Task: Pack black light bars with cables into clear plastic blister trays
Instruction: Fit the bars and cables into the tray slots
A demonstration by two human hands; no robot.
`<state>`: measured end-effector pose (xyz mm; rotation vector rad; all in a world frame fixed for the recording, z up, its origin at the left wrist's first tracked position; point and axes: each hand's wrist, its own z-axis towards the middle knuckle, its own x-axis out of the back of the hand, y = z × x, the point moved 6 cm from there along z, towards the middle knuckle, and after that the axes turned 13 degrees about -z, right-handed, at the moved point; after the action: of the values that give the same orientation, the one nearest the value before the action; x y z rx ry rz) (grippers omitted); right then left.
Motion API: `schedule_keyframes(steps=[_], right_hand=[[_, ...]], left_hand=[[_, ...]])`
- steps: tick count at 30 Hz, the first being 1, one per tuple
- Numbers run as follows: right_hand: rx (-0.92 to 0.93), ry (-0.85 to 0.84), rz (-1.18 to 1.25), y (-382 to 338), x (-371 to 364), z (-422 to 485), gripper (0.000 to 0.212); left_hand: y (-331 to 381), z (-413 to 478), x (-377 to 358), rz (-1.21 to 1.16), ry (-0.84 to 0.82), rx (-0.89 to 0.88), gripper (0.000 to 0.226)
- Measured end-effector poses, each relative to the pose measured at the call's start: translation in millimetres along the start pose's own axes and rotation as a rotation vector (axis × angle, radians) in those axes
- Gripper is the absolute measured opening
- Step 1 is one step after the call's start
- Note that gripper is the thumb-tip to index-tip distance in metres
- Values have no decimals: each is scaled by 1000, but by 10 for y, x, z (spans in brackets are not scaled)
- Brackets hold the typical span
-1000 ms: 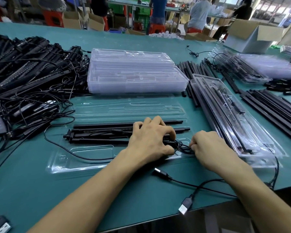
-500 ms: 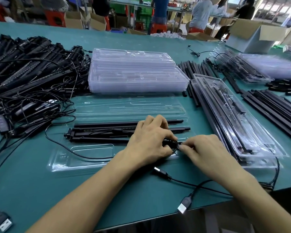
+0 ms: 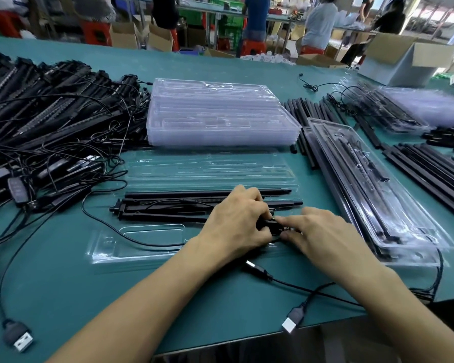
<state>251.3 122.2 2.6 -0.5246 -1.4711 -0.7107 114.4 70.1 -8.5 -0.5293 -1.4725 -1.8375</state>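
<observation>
An open clear blister tray [image 3: 142, 247] lies in front of me on the green table. Black light bars [image 3: 173, 208] lie side by side across its middle. My left hand [image 3: 236, 221] curls over the bars' right part and grips a small coil of black cable [image 3: 271, 226]. My right hand [image 3: 323, 234] meets it from the right and pinches the same coil. A thin cable [image 3: 110, 229] loops out of the tray to the left. Two USB plugs [image 3: 290, 323] on cables lie near the table's front edge.
A stack of clear trays [image 3: 220, 119] stands behind the open one. A tangled heap of bars and cables [image 3: 50, 121] fills the left. A packed tray [image 3: 372, 189] and loose black bars [image 3: 430, 176] lie on the right. People work at benches beyond the table.
My right hand has moved left until its fingers meet my left hand at the cable coil. The loose loop of cable between the hands has been gathered into a tighter bundle.
</observation>
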Motion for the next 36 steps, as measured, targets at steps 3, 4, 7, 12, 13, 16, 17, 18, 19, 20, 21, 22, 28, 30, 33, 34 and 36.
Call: schedule_keyframes(steps=[3, 4, 7, 12, 13, 16, 17, 18, 19, 20, 21, 22, 28, 30, 33, 34, 36], right_hand=[[-29, -34, -84, -21, 48, 14, 32], [-39, -25, -111, -43, 62, 21, 31], [-33, -11, -154, -114, 71, 60, 30], [-62, -69, 17, -40, -2, 122, 19], [-75, -52, 66, -16, -9, 115, 18], [-54, -28, 149, -9, -36, 98, 26], [-40, -32, 139, -16, -45, 96, 29], [-29, -34, 124, -19, -52, 93, 30], [-27, -34, 117, -14, -56, 90, 30], [-29, -33, 115, 1, -59, 85, 29], [-30, -29, 108, 12, -59, 77, 29], [-29, -23, 96, 13, -58, 68, 29], [-41, -24, 127, 26, -75, 71, 29], [-54, -32, 133, 36, -87, 75, 28], [-62, -39, 128, 47, -102, 78, 28], [-63, -37, 126, 49, -102, 79, 28], [-66, -33, 133, 54, -104, 77, 27]], left_hand=[[11, -17, -2, 49, 9, -17, 25], [17, -19, 1, 63, 17, -24, 26], [10, -13, 29, 56, 6, -37, 26], [-97, -274, 417, -3, 65, -64, 20], [-161, -372, 595, 55, 156, -62, 16], [-451, -708, 1194, 193, 415, 44, 8], [-567, -811, 1374, 230, 452, 102, 8], [-696, -901, 1527, 264, 453, 166, 10], [-833, -981, 1641, 294, 416, 232, 13], [-962, -1047, 1707, 322, 344, 293, 18], [-1070, -1110, 1735, 356, 256, 339, 23], [-1150, -1169, 1745, 396, 174, 367, 28], [-1224, -1432, 1760, 516, 177, 285, 58], [-1263, -1501, 1811, 520, 271, 354, 47], [-1285, -1588, 1936, 627, 446, 512, 36], [-1290, -1608, 1972, 673, 474, 569, 39], [-1355, -1642, 2021, 708, 448, 742, 45]])
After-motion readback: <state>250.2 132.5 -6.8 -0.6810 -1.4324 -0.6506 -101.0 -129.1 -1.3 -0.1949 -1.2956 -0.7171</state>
